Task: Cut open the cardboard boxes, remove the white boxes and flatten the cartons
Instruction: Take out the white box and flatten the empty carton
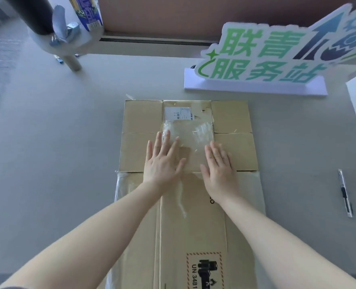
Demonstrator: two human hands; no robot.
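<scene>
The flattened carton (190, 184) lies on the grey surface (58, 163) directly in front of the person, its near end carrying a hazard label (204, 270) with a battery symbol and its far end spreading into opened flaps. Both hands rest on it palm down. The left hand (162, 161) sits with straight, slightly splayed fingers (166, 140) reaching onto a patch of crumpled clear tape (188, 134); the right hand (219, 165) lies flat beside it, its fingers (215, 150) straight and close together, gripping nothing. The cardboard is under both palms and stretches well beyond the fingertips on every side.

The likeliest trouble is spring-back: if the creases are not pressed fully, the flaps may lift again once the pressure goes. The slick tape under the left fingers could let that hand slide, and its loose edges might stick to the skin and drag the carton when the hand lifts. A strand of tape trails down the panel between the forearms and could catch a wrist.

To the right, well apart from the carton, a slim cutter (345, 192) lies on the surface; its blade seems retracted, though the view is too small to be sure, so a careless reach there would be a risk. Further off stands a green lettered sign (277, 53), and at the far left a pale stool (68, 44).
</scene>
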